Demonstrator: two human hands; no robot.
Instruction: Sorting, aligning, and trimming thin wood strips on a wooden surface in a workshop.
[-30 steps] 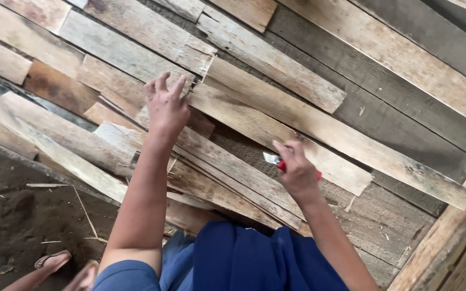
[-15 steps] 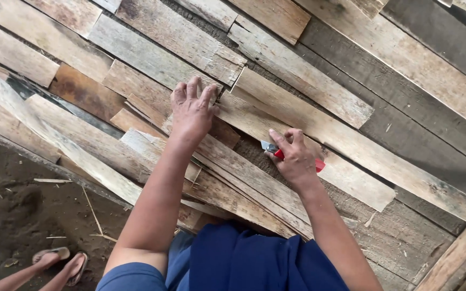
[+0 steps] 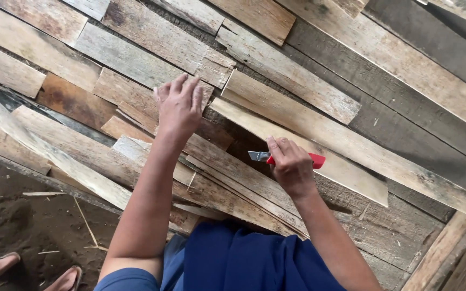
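Note:
My right hand grips a red-handled utility knife with its short blade pointing left, held just above a long pale wooden slat. My left hand lies palm down with fingers together on a heap of overlapping weathered wooden slats, pressing near the end of a short board. Both forearms reach out from a blue garment at the bottom.
Rough planks run diagonally across the whole upper view. Dark earth floor with straw bits lies at lower left, where another person's sandalled feet stand. A wooden beam edges the lower right.
My right hand has lifted the knife slightly and turned it more level. My left hand has shifted a little left on the slats. The view has tilted.

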